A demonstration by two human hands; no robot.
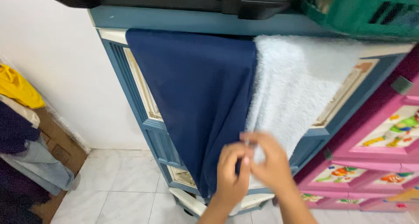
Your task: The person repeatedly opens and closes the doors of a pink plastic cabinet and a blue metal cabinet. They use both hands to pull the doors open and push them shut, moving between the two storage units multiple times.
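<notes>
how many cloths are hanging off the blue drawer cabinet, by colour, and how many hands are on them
Dark navy blue smooth cloth: 1
Pale light-blue fluffy towel: 1
Hands pinching where the two cloths meet, left hand and right hand: 2
Total: 2 cloths, 2 hands, all at the front of the blue plastic drawer cabinet.

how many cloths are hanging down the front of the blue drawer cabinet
2. A navy cloth hangs on the left; a pale blue fluffy towel hangs beside it on the right, where both hands meet at its lower edge. More may be hidden behind them.
</notes>
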